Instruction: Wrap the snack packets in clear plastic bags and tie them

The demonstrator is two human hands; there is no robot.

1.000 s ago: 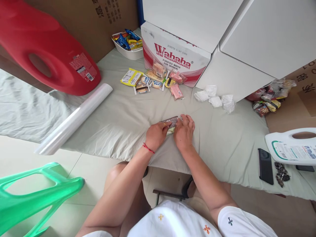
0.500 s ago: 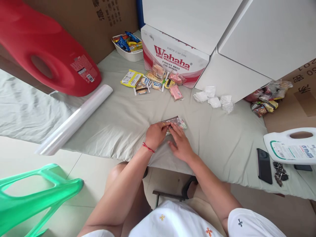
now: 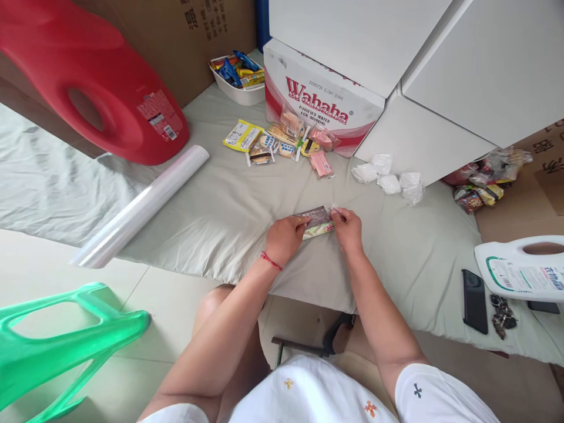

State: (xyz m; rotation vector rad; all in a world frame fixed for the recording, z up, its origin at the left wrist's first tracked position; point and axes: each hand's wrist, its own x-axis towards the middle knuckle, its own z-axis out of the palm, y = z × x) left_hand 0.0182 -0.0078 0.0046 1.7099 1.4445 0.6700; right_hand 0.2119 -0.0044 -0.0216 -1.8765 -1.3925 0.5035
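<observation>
Apparently unfinished: left hand (image 3: 283, 239) and right hand (image 3: 349, 232) pinch a brown packet (image 3: 318, 216) near the front edge of the sheet (image 3: 238, 220); snack packets (image 3: 261, 155) lie loose behind.

One red plastic jug (image 3: 121, 94) at 10 o'clock and one white plastic jug (image 3: 520, 273) at 3: two.
One roll of clear plastic film (image 3: 143, 205) at 9, one translucent green plastic stool (image 3: 70, 345) at 8, one white plastic tub (image 3: 240, 96) at 11, one red-and-white cardboard water box (image 3: 321, 103) at 1. Two pink wrapped packets (image 3: 321, 164) by the box; at least four crinkled white packets (image 3: 389, 184) between 2 and 3 (the rightmost could be a pair). The flat brown-and-green packaging (image 3: 316, 217) near the centre: one piece or two, cannot tell.
</observation>
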